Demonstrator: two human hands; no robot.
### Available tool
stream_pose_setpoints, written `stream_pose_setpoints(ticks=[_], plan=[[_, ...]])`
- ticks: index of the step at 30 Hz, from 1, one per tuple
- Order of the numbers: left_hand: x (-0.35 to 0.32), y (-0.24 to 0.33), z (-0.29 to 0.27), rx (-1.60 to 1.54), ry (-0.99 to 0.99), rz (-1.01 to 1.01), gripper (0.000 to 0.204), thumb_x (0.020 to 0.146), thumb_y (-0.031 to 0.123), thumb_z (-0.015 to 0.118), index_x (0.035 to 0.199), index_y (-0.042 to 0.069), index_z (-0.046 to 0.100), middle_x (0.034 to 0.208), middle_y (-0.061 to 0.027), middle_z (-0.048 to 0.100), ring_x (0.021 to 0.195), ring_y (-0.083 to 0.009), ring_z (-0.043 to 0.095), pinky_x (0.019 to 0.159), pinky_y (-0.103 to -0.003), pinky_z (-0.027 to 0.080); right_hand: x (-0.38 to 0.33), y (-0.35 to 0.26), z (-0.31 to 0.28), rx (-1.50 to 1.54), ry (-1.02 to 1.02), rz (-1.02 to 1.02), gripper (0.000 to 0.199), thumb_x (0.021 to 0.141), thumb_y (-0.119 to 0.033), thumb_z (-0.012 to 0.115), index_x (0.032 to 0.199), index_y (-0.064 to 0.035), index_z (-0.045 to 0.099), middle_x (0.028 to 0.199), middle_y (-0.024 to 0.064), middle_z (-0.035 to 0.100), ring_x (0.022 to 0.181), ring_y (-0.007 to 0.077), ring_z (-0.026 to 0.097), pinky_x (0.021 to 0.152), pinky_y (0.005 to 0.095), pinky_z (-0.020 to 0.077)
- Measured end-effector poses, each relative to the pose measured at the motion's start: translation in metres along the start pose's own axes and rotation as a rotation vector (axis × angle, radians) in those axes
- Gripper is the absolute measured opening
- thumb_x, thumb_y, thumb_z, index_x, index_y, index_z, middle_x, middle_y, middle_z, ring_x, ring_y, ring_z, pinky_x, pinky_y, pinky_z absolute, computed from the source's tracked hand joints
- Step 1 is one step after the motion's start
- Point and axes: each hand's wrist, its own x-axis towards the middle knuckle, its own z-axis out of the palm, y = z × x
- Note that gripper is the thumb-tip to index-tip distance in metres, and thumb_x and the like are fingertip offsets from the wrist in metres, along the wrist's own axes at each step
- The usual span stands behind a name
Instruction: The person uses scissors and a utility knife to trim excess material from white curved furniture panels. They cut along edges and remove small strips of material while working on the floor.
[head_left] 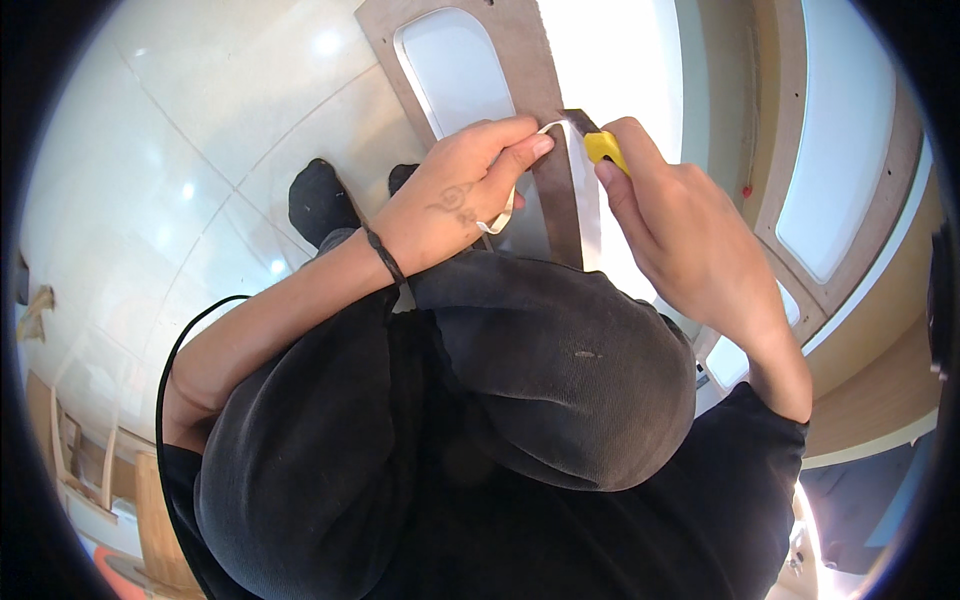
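Observation:
Between the thumb and fingers of my left hand (455, 190) is a narrow white strip (503, 216). One end loops down below the fingers, and the other reaches across to the blade. My right hand (690, 230) is closed around a yellow utility knife (606, 150). Its dark blade points up and left, at the strip's far end; whether it touches the strip I cannot tell. Just beyond and under both hands is a brown board (530, 60) with a rounded white inset (455, 70).
My bent knees (560, 370) rise close below the hands. A dark-socked foot (322, 198) rests on the glossy tiled floor (200, 130). On the right stands another brown frame (783, 190) with white insets, beside a curved wooden surface (870, 400). Wooden pieces (110, 465) lie at lower left.

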Motion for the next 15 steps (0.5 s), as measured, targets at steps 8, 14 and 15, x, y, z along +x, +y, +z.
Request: stream_pose_setpoints(ticks=[8,14,15], plan=[[0.0060,-0.0003,-0.0067,-0.066,-0.126,0.032,0.035,0.109,0.030,0.046,0.099,-0.002,0.057,0.088,-0.0035,0.057,0.087,-0.0106,0.065,0.086,-0.028,0.056,-0.0031,-0.0024,0.0023,0.063,0.019,0.052,0.015,0.108,-0.018,0.045,0.112,-0.0030,0.044,0.062,0.0235,0.051,0.058,0.0439,0.054,0.055,0.0492,0.0357],[0.0082,0.0005,-0.0015,-0.056,-0.114,0.070,0.035,0.109,0.029,0.046,0.094,-0.001,0.055,0.086,-0.0026,0.054,0.087,-0.0107,0.063,0.087,-0.029,0.056,-0.0054,0.0057,-0.0027,0.075,-0.014,0.060,0.016,0.108,-0.018,0.045,0.114,-0.0032,0.045,0.061,0.0223,0.052,0.057,0.0420,0.054,0.055,0.0479,0.0357],[0.0088,0.0005,-0.0019,-0.064,-0.111,0.071,0.035,0.109,0.029,0.046,0.093,-0.001,0.054,0.085,-0.0025,0.054,0.087,-0.0108,0.064,0.088,-0.029,0.056,-0.0054,0.0057,-0.0016,0.059,-0.006,0.063,0.016,0.108,-0.018,0.045,0.114,-0.0033,0.045,0.061,0.0221,0.052,0.057,0.0417,0.054,0.055,0.0479,0.0361]])
